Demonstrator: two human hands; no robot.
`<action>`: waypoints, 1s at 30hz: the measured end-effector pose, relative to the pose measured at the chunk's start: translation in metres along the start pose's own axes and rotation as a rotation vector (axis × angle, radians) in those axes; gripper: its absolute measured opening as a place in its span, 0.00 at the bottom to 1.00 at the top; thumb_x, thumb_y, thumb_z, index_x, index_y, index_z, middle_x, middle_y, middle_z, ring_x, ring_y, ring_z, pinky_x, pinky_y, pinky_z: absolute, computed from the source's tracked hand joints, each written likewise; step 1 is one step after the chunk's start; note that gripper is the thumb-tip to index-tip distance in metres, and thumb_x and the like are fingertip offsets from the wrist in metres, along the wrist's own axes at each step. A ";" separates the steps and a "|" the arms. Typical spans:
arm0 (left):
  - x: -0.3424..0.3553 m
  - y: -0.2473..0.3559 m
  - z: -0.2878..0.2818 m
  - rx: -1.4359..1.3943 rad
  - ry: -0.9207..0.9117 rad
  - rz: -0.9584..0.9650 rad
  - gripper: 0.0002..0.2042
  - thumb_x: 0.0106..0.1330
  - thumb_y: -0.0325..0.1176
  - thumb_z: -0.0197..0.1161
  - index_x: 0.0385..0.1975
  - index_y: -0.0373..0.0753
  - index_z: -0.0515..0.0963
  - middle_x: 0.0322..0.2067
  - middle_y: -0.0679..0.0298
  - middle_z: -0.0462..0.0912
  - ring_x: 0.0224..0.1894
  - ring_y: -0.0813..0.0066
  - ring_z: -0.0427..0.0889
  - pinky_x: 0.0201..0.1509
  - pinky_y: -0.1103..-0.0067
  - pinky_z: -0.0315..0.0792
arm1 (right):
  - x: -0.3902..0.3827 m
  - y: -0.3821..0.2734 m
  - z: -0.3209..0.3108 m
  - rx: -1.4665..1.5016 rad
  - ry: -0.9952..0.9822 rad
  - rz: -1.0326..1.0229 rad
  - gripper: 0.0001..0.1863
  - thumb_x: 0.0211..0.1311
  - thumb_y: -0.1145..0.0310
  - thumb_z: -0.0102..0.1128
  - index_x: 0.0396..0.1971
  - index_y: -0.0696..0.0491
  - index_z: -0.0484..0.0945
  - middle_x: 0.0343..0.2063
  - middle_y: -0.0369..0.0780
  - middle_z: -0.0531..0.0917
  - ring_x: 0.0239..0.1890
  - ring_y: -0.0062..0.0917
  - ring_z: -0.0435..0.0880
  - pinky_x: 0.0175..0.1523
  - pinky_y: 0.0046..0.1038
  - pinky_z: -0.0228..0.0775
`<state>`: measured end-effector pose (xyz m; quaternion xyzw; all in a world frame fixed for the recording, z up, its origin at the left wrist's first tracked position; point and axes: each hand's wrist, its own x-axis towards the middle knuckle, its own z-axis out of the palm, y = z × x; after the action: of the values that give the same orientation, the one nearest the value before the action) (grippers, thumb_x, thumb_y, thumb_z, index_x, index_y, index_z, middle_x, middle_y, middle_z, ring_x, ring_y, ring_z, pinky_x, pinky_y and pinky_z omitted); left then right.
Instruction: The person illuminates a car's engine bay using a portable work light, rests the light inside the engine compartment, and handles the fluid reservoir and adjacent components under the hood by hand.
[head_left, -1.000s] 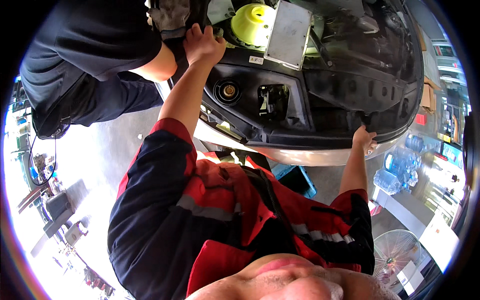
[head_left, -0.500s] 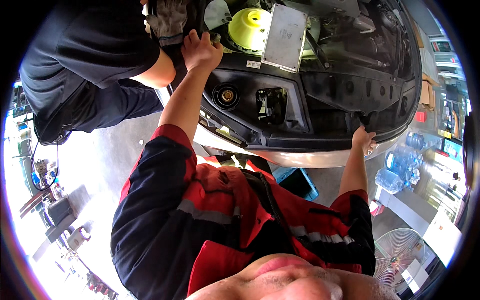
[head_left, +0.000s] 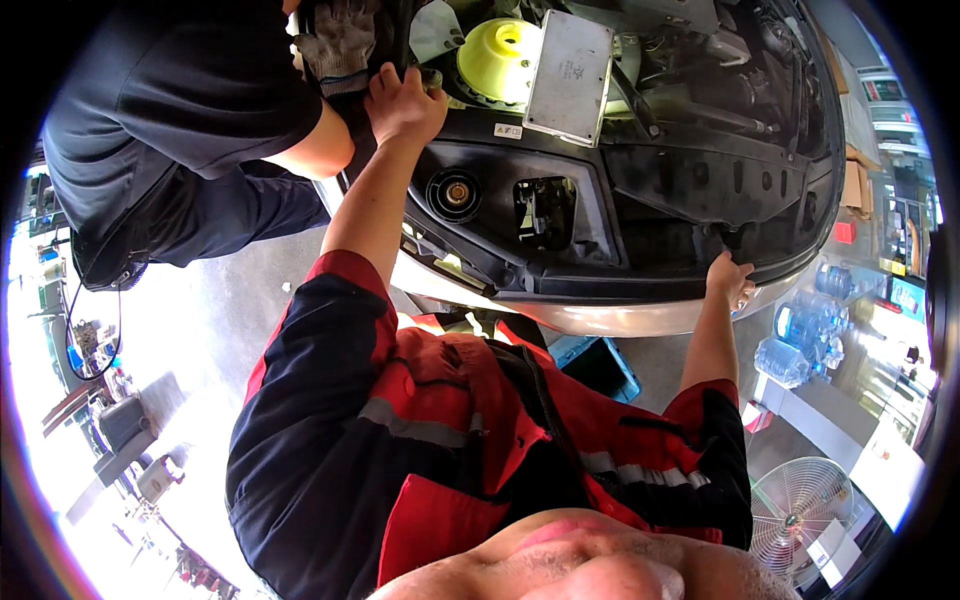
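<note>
My left hand is closed at the left side of the open engine bay. A small dark rounded piece shows by its fingers, and I cannot make out what it is. Far to the right, my right hand rests with curled fingers on the car's front edge; its grip is partly hidden. A flat silvery rectangular box lies tilted beyond my left hand, beside a pale yellow funnel-shaped thing. The black front cover has a round fitting and an opening showing parts beneath.
At the left stands a person in black, a grey work glove close to my left hand. A blue crate sits on the floor below the bumper. Large water bottles and a fan stand at the right.
The grey glove has shifted slightly beside my left hand. Both my hands stay in the same places, and the view has moved only a little.
</note>
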<state>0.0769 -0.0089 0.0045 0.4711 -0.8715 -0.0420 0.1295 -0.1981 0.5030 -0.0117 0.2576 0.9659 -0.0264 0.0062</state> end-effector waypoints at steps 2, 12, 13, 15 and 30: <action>0.000 0.000 -0.001 0.010 -0.012 0.002 0.25 0.65 0.50 0.59 0.59 0.45 0.76 0.68 0.51 0.63 0.71 0.49 0.60 0.72 0.55 0.58 | -0.001 0.000 -0.001 0.003 0.005 0.006 0.41 0.64 0.42 0.51 0.75 0.43 0.57 0.71 0.53 0.60 0.72 0.54 0.60 0.69 0.57 0.58; 0.000 0.003 -0.005 -0.036 -0.008 -0.002 0.25 0.65 0.49 0.59 0.59 0.44 0.77 0.69 0.50 0.62 0.71 0.49 0.59 0.72 0.54 0.59 | 0.002 0.001 0.002 0.015 0.031 0.007 0.42 0.64 0.42 0.51 0.75 0.43 0.57 0.71 0.53 0.59 0.73 0.53 0.58 0.69 0.58 0.58; 0.000 0.002 -0.004 -0.035 -0.008 -0.003 0.25 0.65 0.49 0.59 0.59 0.44 0.77 0.69 0.50 0.62 0.71 0.49 0.59 0.72 0.54 0.59 | -0.003 -0.001 -0.003 0.011 0.015 0.007 0.42 0.64 0.42 0.51 0.75 0.44 0.57 0.71 0.54 0.59 0.73 0.53 0.58 0.69 0.58 0.58; 0.000 0.001 -0.003 -0.015 -0.009 -0.004 0.25 0.64 0.49 0.59 0.59 0.45 0.77 0.68 0.50 0.63 0.70 0.49 0.60 0.72 0.55 0.59 | -0.005 -0.003 -0.003 0.007 -0.002 0.007 0.42 0.64 0.42 0.51 0.75 0.44 0.56 0.71 0.54 0.59 0.73 0.54 0.58 0.69 0.58 0.58; 0.000 0.002 -0.004 -0.009 -0.011 0.010 0.24 0.65 0.49 0.59 0.58 0.45 0.76 0.67 0.51 0.63 0.70 0.49 0.60 0.72 0.55 0.58 | 0.000 0.000 -0.001 0.019 -0.020 0.014 0.42 0.66 0.39 0.52 0.75 0.44 0.56 0.73 0.53 0.57 0.75 0.55 0.55 0.71 0.60 0.54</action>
<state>0.0762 -0.0077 0.0084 0.4657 -0.8744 -0.0480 0.1272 -0.1985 0.5034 -0.0109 0.2641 0.9637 -0.0378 0.0137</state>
